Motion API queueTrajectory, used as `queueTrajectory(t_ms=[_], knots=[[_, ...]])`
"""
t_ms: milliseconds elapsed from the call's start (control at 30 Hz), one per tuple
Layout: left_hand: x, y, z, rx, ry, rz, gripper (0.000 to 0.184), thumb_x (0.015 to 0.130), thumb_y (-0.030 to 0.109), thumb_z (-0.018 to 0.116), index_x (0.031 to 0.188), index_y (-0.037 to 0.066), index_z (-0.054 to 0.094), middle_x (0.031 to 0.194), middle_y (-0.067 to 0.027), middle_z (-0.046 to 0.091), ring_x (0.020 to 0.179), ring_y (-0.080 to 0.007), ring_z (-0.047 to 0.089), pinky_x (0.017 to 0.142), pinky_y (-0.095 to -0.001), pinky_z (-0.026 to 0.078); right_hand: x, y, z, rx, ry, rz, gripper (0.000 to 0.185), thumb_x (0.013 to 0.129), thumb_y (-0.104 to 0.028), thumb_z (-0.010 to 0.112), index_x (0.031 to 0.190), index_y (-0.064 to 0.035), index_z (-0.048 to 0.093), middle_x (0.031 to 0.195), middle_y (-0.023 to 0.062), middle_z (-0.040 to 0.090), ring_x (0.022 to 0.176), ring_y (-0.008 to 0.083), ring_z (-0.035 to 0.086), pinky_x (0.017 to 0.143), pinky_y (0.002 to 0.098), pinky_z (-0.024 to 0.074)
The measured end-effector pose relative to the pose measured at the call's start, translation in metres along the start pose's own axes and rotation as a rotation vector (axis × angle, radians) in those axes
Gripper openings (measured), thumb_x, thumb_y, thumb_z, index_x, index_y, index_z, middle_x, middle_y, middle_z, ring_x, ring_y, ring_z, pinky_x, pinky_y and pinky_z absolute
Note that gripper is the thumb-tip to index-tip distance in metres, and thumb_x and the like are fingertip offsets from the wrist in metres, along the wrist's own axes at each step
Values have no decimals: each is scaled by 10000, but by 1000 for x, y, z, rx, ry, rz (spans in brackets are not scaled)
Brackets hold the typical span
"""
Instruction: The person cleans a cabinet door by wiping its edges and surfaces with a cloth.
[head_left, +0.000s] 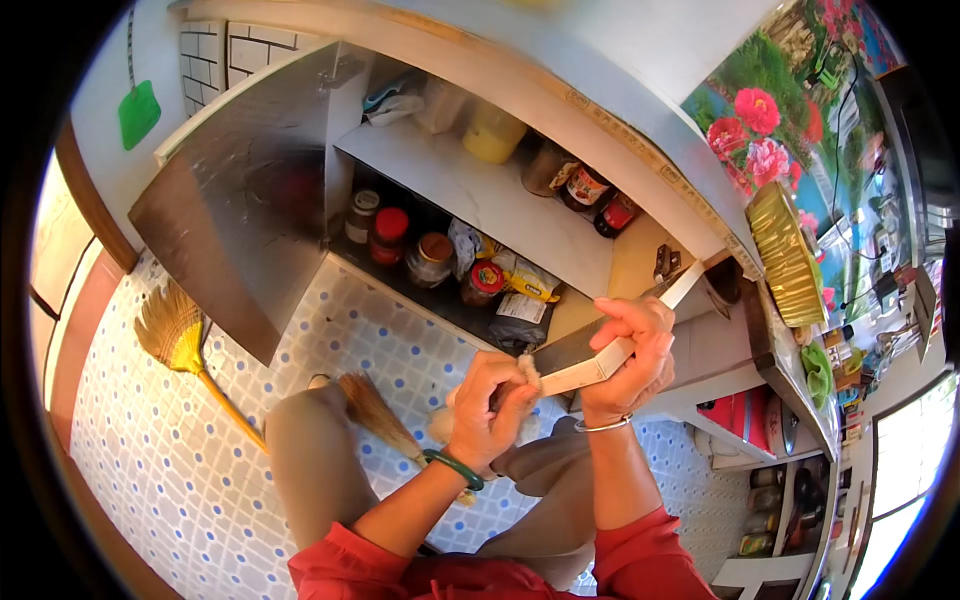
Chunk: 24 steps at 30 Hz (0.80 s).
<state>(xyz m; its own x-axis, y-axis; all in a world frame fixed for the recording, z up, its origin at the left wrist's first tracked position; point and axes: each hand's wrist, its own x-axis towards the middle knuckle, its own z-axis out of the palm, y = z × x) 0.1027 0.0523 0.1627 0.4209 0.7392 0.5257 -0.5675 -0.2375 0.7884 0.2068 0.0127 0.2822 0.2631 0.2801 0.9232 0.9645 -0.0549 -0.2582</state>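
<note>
A cabinet door (585, 376) with a pale edge and dark face stands swung out in front of me, seen nearly edge-on. My right hand (632, 362) is closed around its upper edge, fingers over the top. At the door's near corner, my left hand (488, 404) is closed, pinching a small tan, rough-looking wad (530, 372) against the edge. What the wad is made of cannot be made out. Behind my hands the low cabinet is open, with jars and a yellow tub (493, 137) on its white shelf (470, 190).
Another open cabinet door (245, 205) stands at the left. A yellow broom (180, 335) and a small hand brush (385, 415) lie on the tiled floor (130, 440). Several jars, one red-lidded (388, 235), fill the lower compartment. A gold fluted bowl (785, 255) sits on the counter.
</note>
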Motion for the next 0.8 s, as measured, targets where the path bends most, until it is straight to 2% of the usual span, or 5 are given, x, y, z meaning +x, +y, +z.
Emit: queueTrajectory(t_ms=[233,500,700,733,800], knots=[[-11,4,-2,45,46,-176,156,891,116,702,925,52,563,850,-72,554,709,-159,526,633,-273,428,-1,-5,-5,-17,-11,62,539,1008,-283,250,818,-69,707,499,11,456,575,207,440,701,355,415],[55,59,41,29,-46,441,244,889,167,729,978,51,533,892,-93,551,707,-177,498,637,-268,412,-10,-1,-19,21,-38,116,582,1020,-338,237,859,-58,721,556,43,500,670,227,466,747,376,422],[31,39,36,-8,-31,274,234,909,174,706,969,51,517,918,-99,514,699,-148,469,622,-255,392,-9,0,-17,29,-24,60,572,1019,-325,238,852,-58,715,527,29,489,610,216,461,756,380,429],[23,34,32,-14,1,222,231,863,145,728,976,60,545,896,-126,568,766,-265,539,680,-340,450,-9,1,-17,30,-21,51,570,1019,-319,236,848,-59,713,520,25,485,597,213,459,755,379,431],[1,13,21,3,1,147,227,871,148,723,974,56,543,895,-125,566,750,-257,533,676,-333,448,-6,1,-15,35,-21,35,568,1018,-313,233,844,-61,711,513,21,482,585,209,457,754,377,433]])
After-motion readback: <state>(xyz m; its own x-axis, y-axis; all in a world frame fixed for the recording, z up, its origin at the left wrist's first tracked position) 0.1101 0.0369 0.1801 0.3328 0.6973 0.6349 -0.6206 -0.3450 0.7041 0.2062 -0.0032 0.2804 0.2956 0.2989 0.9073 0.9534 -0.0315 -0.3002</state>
